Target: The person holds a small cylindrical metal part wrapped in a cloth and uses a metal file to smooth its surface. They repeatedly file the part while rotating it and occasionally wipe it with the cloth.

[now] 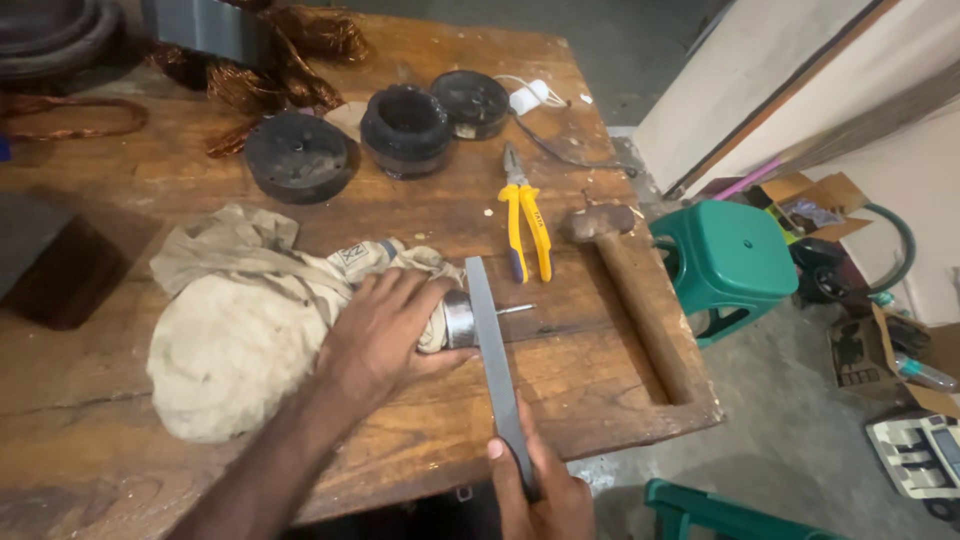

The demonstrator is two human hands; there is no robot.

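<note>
- I see the left hand point(385, 325) pressed palm-down over a cloth-wrapped metal cylinder point(458, 320) near the middle of the wooden table's point(120, 470) front half; fingers are curled round it, closed on cloth and part together.
- The cylinder's shiny end face shows just right of the fingertips, and a thin shaft point(515, 310) sticks out of it toward the right edge.
- The right hand point(540, 495) sits at the front edge, closed round the lower end of a flat grey file point(495, 365); the thumb lies along the blade.
- The file runs from the front edge away from me, crossing the cylinder's end face and touching it.
- The beige cloth point(235, 330) bunches into a large lump to the left of the left hand.
- Yellow-handled pliers point(528, 225) lie beyond the file, jaws pointing toward the far edge.
- A wooden-handled hammer point(635, 300) lies beside the pliers, along the right edge, head toward the far side.
- Three dark round motor parts point(405, 125) sit near the far edge, with tangled copper wire point(285, 60) behind them.
- A green plastic stool point(725, 255) stands on the floor off the right edge.
</note>
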